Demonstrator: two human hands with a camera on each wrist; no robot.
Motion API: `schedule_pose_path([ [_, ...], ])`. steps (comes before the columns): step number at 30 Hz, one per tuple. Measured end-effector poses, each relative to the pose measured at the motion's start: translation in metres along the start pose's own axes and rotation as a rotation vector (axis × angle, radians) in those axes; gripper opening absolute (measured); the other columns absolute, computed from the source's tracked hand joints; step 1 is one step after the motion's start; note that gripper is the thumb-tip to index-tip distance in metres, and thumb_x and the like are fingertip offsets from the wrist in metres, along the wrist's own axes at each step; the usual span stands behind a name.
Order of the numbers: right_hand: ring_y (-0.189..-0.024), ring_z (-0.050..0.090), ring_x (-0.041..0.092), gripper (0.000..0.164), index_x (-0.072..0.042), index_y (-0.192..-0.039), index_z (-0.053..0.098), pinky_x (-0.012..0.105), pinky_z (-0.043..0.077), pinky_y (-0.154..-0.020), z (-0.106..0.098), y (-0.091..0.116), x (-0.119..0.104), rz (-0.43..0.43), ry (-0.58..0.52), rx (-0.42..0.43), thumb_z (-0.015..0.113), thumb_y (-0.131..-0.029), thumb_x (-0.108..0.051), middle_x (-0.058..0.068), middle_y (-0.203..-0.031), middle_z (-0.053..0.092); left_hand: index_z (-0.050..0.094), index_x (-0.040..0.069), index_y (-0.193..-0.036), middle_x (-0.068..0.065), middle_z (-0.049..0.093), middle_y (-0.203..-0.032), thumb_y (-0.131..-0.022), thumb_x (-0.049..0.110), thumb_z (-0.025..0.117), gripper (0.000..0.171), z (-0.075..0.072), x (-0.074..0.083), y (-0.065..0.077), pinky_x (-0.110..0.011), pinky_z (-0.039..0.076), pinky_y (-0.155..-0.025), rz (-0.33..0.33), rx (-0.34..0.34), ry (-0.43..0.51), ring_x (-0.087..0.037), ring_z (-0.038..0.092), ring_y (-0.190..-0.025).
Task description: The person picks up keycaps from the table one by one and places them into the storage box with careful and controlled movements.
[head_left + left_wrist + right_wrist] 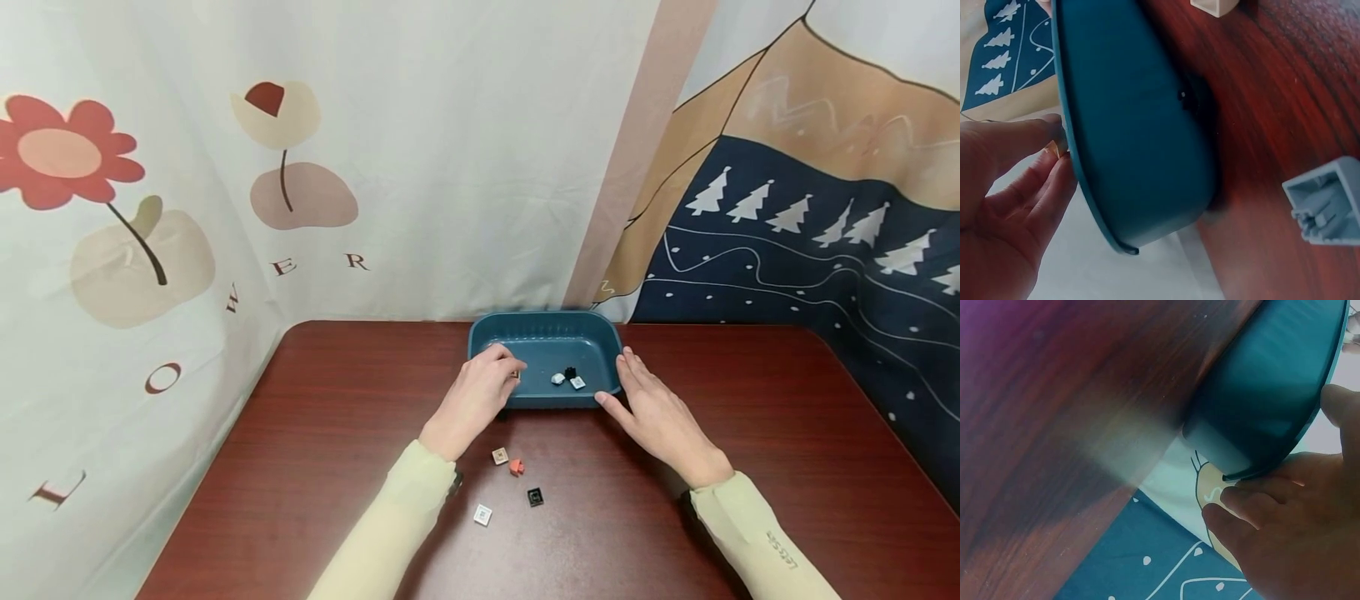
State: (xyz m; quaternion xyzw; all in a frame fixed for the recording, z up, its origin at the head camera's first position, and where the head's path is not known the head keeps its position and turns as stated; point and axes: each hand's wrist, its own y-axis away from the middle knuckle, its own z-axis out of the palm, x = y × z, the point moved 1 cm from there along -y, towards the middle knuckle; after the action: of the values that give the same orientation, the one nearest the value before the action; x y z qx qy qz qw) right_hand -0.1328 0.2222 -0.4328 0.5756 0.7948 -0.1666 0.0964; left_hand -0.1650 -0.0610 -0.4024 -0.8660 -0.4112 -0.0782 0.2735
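Over the left part of a teal plastic tray (555, 402), my left hand (480, 385) pinches a small tan keycap (1053, 148) between thumb and fingers, mostly hidden by them. My right hand (660, 414) rests on the tray's right end, its fingers extended along the rim and the thumb at the near corner. Inside the tray lie a white keycap (557, 379), a black keycap (571, 372) and another white keycap (578, 383), close together. On the table in front are a tan keycap (500, 456), an orange-red keycap (517, 467), a black keycap (535, 497) and a white keycap (483, 515).
The tray stands at the far edge of a dark reddish wooden table (315, 467). Behind it hangs a pale printed curtain (450, 167), with a navy and tan patterned part (795, 242) on the right.
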Motion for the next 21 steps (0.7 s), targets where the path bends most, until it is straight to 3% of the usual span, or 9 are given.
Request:
schedule_pose_path([
  [10, -0.150, 0.030, 0.046, 0.083, 0.014, -0.154, 0.033, 0.059, 0.033, -0.116, 0.001, -0.001, 0.000, 0.002, 0.000, -0.009, 0.054, -0.106, -0.050, 0.030, -0.164, 0.026, 0.079, 0.002, -0.109, -0.008, 0.068, -0.103, -0.092, 0.003, 0.077, 0.017, 0.009, -0.002, -0.009, -0.030, 0.058, -0.077, -0.047, -0.086, -0.035, -0.021, 0.068, -0.090],
  [21, -0.150, 0.031, 0.046, 0.081, 0.014, -0.154, 0.034, 0.059, 0.032, -0.116, 0.001, -0.003, -0.001, -0.009, 0.019, -0.010, 0.057, -0.106, -0.046, 0.030, -0.164, 0.026, 0.078, 0.003, -0.113, -0.010, 0.068, -0.110, -0.092, 0.012, 0.081, 0.024, 0.011, -0.003, -0.010, -0.033, 0.059, -0.084, -0.076, -0.061, -0.068, -0.022, 0.070, -0.096],
])
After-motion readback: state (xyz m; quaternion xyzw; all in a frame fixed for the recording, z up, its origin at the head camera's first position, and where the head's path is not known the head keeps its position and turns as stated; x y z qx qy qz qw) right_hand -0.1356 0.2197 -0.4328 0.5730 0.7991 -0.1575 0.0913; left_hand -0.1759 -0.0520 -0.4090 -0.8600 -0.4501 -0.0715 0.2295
